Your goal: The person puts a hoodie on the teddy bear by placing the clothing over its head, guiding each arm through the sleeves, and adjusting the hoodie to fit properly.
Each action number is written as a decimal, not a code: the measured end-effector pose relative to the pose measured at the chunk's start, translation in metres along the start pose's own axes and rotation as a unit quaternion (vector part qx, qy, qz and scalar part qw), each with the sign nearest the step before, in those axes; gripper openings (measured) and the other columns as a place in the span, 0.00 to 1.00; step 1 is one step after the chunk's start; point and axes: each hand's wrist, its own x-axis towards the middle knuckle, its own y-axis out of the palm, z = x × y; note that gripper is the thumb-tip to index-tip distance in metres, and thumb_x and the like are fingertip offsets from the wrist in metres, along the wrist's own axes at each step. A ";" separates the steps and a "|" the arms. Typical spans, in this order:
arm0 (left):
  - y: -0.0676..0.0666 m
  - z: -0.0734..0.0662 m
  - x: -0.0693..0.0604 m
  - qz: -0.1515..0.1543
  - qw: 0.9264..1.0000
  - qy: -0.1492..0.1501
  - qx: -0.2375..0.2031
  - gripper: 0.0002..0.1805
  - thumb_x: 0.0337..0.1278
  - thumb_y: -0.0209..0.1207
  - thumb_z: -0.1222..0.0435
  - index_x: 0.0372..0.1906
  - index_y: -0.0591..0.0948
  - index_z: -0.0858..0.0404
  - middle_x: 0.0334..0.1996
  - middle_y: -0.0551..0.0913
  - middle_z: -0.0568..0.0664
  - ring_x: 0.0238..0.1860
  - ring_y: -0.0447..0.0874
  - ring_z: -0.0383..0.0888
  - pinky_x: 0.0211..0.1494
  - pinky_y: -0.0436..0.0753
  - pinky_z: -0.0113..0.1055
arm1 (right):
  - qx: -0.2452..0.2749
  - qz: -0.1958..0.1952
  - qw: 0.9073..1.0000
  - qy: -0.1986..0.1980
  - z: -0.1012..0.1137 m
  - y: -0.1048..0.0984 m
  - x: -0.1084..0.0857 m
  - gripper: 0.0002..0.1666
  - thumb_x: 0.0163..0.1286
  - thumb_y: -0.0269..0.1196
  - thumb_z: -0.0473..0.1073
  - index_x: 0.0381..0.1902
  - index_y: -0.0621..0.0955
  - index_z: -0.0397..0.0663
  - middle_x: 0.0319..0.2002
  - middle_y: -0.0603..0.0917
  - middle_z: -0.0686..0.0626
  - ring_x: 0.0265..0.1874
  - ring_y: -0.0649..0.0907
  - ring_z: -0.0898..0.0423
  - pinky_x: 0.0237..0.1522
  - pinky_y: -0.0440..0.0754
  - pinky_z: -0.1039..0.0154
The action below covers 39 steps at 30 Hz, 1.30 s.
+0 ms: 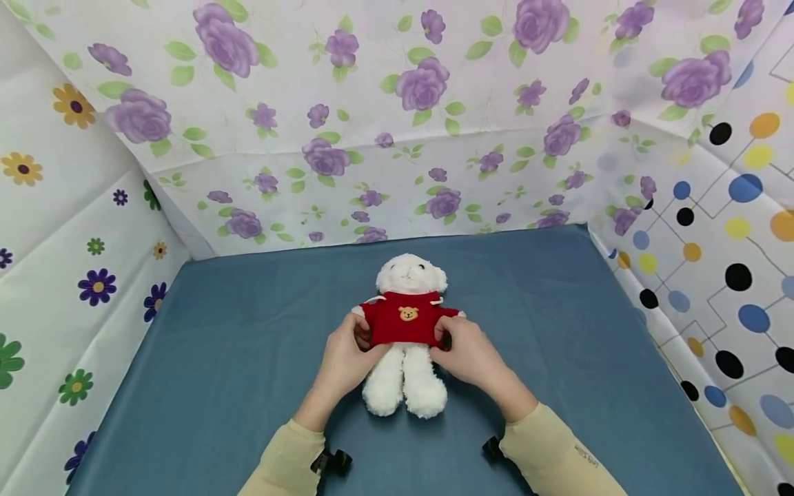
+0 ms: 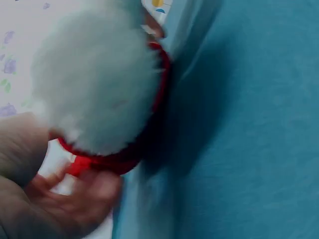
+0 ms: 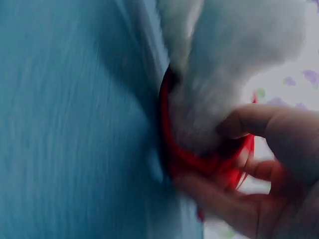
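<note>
A white plush bear [image 1: 406, 275] lies on its back on the blue cloth, head toward the far wall and legs toward the person. It wears a red sweater [image 1: 404, 332] with a small bear face on the chest and white drawstrings. The left hand [image 1: 349, 355] pinches the sweater's lower hem on the left side. On the opposite side, the right hand [image 1: 470, 351] holds the hem between thumb and fingers. In the right wrist view, the thumb [image 3: 249, 119] lies by the white fur at the sweater's opening. The left wrist view is blurred.
Blue cloth [image 1: 248, 386] covers the table. Behind it hangs a white curtain with purple roses [image 1: 372, 138]. A flower-print sheet [image 1: 74, 241] stands at the left, a dotted sheet [image 1: 713, 275] at the right. Black wrist-camera mounts [image 1: 335, 463] sit by both sleeves.
</note>
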 end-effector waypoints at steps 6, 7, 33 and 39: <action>0.003 0.000 -0.001 0.033 0.997 -0.046 -0.047 0.25 0.68 0.71 0.60 0.58 0.69 0.62 0.49 0.83 0.56 0.42 0.83 0.46 0.46 0.84 0.41 | 0.009 0.009 0.999 0.030 0.008 0.008 -0.005 0.14 0.72 0.70 0.37 0.34 0.73 0.51 0.18 0.70 0.52 0.15 0.69 0.58 0.25 0.70 0.62; 0.005 0.000 -0.001 0.029 0.997 -0.051 -0.056 0.25 0.68 0.70 0.61 0.59 0.69 0.62 0.48 0.84 0.56 0.41 0.83 0.47 0.46 0.83 0.42 | 0.016 0.011 0.999 0.025 0.008 0.010 -0.003 0.15 0.72 0.69 0.36 0.34 0.72 0.51 0.19 0.70 0.53 0.16 0.69 0.59 0.26 0.70 0.62; 0.027 -0.004 0.006 -0.075 0.997 0.009 -0.006 0.18 0.57 0.70 0.77 0.24 0.75 0.59 0.18 0.71 0.46 0.22 0.67 0.42 0.29 0.70 0.35 | 0.117 0.085 0.987 0.073 -0.002 0.015 0.006 0.06 0.78 0.62 0.38 0.48 0.78 0.43 0.34 0.83 0.48 0.26 0.84 0.54 0.34 0.85 0.56; 0.026 -0.009 0.005 -0.070 0.997 0.040 0.013 0.17 0.58 0.68 0.79 0.26 0.74 0.59 0.19 0.71 0.47 0.23 0.68 0.43 0.29 0.70 0.36 | 0.128 0.068 0.987 0.071 -0.007 0.013 0.011 0.02 0.80 0.60 0.38 0.45 0.77 0.45 0.34 0.83 0.48 0.29 0.83 0.53 0.37 0.83 0.57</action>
